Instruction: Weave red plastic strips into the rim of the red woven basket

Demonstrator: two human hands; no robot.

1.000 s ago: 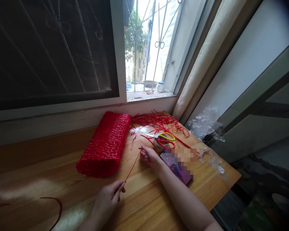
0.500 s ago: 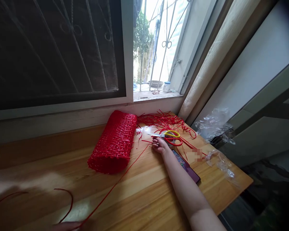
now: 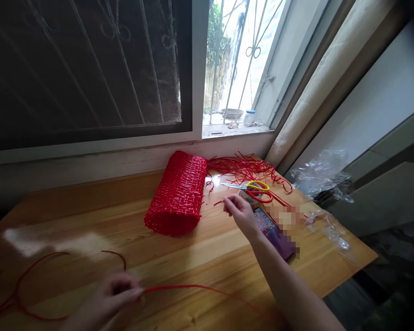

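Note:
My left hand (image 3: pixel 115 292), blurred at the bottom, is closed on a long red plastic strand (image 3: pixel 182 286) that curves away to the right toward my right forearm. Other red strands (image 3: pixel 17 289) loop on the left side of that hand. My right hand (image 3: pixel 239 211) hovers over the table with thumb and fingers pinched together; whether anything is between them cannot be made out. Close to its fingertips lies a short red strand piece (image 3: pixel 218 203). A woven red tube-shaped basket (image 3: pixel 181 193) lies on its side between the hands and the wall, open end toward me.
Scissors (image 3: pixel 251 187) with yellow and red handles rest on a roll (image 3: pixel 248 196) beside my right hand. A phone (image 3: pixel 274 234) lies by my right forearm. Loose red strands (image 3: pixel 241 165) pile under the window. Clear plastic wrap (image 3: pixel 327 230) is near the wooden table's (image 3: pixel 359 257) right edge.
The strand that ran taut between both hands now curves right from my left hand, its far end away from my right fingers. My left hand has risen further into view. The view has shifted slightly.

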